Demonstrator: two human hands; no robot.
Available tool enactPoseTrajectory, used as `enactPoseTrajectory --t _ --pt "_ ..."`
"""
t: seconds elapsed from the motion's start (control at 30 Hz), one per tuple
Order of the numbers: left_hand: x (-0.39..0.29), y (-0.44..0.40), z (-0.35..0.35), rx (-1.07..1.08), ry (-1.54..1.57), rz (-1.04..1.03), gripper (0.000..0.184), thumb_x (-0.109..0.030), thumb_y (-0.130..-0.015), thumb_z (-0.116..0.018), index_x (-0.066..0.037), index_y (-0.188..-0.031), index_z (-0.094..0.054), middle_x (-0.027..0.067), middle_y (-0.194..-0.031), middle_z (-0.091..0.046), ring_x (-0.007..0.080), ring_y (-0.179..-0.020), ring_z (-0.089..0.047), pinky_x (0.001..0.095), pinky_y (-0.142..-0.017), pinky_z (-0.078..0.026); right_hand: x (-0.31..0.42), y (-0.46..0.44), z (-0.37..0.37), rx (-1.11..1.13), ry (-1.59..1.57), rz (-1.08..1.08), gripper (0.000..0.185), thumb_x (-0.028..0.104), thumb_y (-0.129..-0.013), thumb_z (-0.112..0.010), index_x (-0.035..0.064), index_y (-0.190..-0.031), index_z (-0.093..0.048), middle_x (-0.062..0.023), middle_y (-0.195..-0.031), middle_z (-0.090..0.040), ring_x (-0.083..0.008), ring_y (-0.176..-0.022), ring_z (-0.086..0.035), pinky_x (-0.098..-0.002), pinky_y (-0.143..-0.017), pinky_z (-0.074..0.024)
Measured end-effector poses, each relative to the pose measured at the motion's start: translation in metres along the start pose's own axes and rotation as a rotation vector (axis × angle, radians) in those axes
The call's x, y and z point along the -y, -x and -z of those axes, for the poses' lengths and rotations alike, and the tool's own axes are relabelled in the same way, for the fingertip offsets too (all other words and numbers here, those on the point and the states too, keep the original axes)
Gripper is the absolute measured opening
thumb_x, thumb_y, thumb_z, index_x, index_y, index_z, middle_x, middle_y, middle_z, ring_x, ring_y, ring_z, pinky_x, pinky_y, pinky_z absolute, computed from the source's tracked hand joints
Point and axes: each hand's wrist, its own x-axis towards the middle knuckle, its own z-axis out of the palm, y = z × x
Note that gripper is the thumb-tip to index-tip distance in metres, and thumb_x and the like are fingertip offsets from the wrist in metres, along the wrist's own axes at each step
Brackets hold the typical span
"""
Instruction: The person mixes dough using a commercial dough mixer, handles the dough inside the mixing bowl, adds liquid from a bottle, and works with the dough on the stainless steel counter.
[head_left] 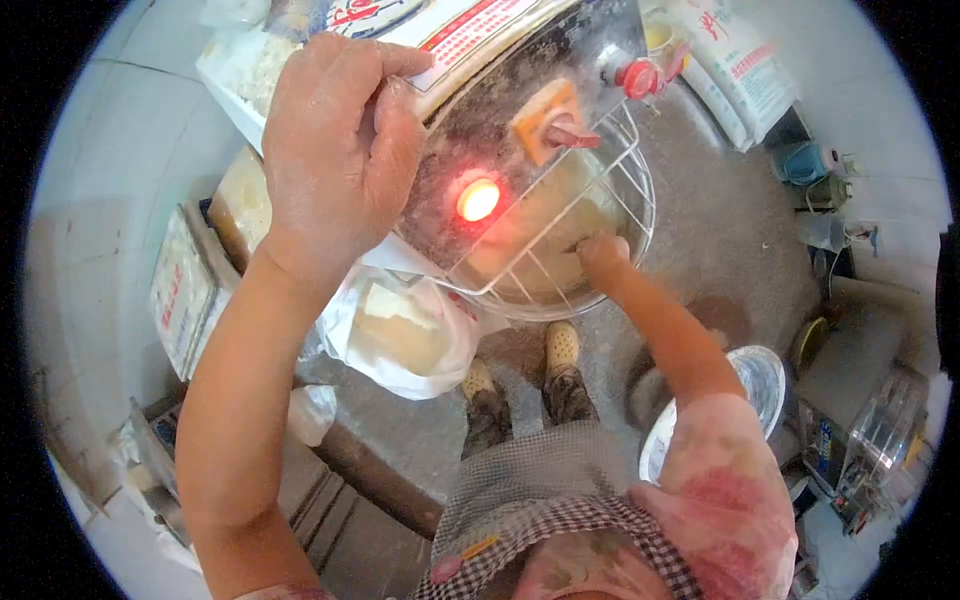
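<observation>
My left hand (345,145), dusted with pale powder, is at the top of a machine (440,180). Its fingers are bent over the top edge beside a white sheet with red print (480,45); their tips are hidden. My right hand (603,260) reaches to the near right side of a round metal bowl (648,215). Its fingers are curled in, and what they hold, if anything, is unclear. Inside the bowl is a pale tan mass (545,225). A wire guard (540,250) spans the bowl. A red light (478,200) glows on the machine's front.
An orange-backed switch knob (555,125) and a red button (638,78) sit on the machine. Below it stands a white bag with a pale block (395,330). A white-rimmed basin (765,385) is by my right arm. Printed sacks (725,70) lean at the upper right.
</observation>
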Motion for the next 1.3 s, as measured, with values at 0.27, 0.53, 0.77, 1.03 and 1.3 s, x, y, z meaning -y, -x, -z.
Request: enactPoseTrajectory --t 0.27,0.53,0.77,1.03,1.3 --pt "-0.001 0.006 -0.002 -0.068 -0.115 0.055 0.014 -0.007 -0.072 -0.05 -0.006 -0.082 -0.06 0.0105 -0.074 -0.051 0.0279 -0.071 -0.047 0.0378 -0.065 -0.038 0.011 0.082 0.009 -0.412 -0.447 -0.154 0.018 0.015 -0.077 -0.05 0.005 -0.089 -0.06 -0.0165 -0.082 -0.061 -0.032 -0.076 -0.06 -0.0436 -0.064 -0.0477" --pt "-0.085 0.08 0.006 0.059 -0.248 0.393 0.054 -0.018 -0.08 -0.052 0.001 -0.126 -0.033 0.0216 -0.128 -0.036 0.0349 -0.121 -0.031 0.0464 -0.1 -0.023 0.0 0.154 0.007 -0.12 -1.687 -0.336 0.022 0.023 -0.087 -0.043 0.0034 -0.092 -0.053 -0.0101 -0.073 -0.056 -0.016 -0.056 -0.053 -0.0299 -0.045 -0.0422" --pt "-0.236 0.216 -0.03 0.135 0.94 1.661 0.045 -0.032 -0.089 -0.044 0.002 -0.119 -0.044 0.0144 -0.113 -0.052 0.0233 -0.107 -0.047 0.033 -0.093 -0.035 0.055 0.233 0.048 -0.013 -2.146 -0.299 0.023 0.025 -0.09 -0.038 0.0044 -0.092 -0.048 -0.0082 -0.073 -0.054 -0.0121 -0.052 -0.048 -0.0243 -0.043 -0.0396" --pt "-0.282 0.237 -0.036 -0.33 1.233 1.908 0.039 -0.039 -0.089 -0.042 -0.004 -0.083 -0.059 0.0058 -0.074 -0.058 0.016 -0.061 -0.052 0.0314 -0.058 -0.043 0.098 0.265 0.057 0.014 -1.305 0.391 0.029 0.026 -0.089 -0.042 0.0003 -0.094 -0.054 -0.0062 -0.081 -0.056 -0.0126 -0.068 -0.053 -0.0264 -0.059 -0.0443" --pt "-0.336 0.349 -0.064 -0.75 0.851 2.309 0.04 -0.036 -0.086 -0.044 0.001 -0.076 -0.057 0.0103 -0.077 -0.058 0.0196 -0.066 -0.053 0.0356 -0.063 -0.042 -0.007 0.135 0.08 0.059 -0.889 0.157 0.024 0.021 -0.082 -0.047 0.0014 -0.087 -0.06 -0.0149 -0.08 -0.06 -0.0258 -0.073 -0.058 -0.0356 -0.068 -0.0438"
